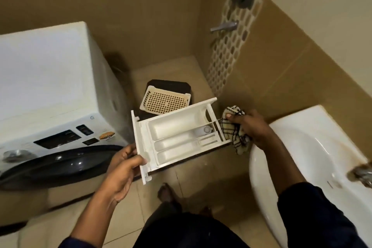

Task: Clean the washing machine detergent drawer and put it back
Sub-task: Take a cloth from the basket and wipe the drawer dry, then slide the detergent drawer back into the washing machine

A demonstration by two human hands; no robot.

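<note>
Gripping the white detergent drawer (177, 135) by its front panel at nine o'clock, my left hand (122, 169) holds it midair while my right hand (249, 129) presses a bunched checked cloth (233, 129) against its three o'clock end.

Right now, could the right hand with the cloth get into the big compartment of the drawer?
Probably yes: the right hand and cloth sit at the drawer's back end, and the big compartment lies open on top.

drawer (177, 137): white, out of our machine, compartments up, front panel toward eight o'clock
cloth (233, 127): checked, touching its two o'clock end
</note>
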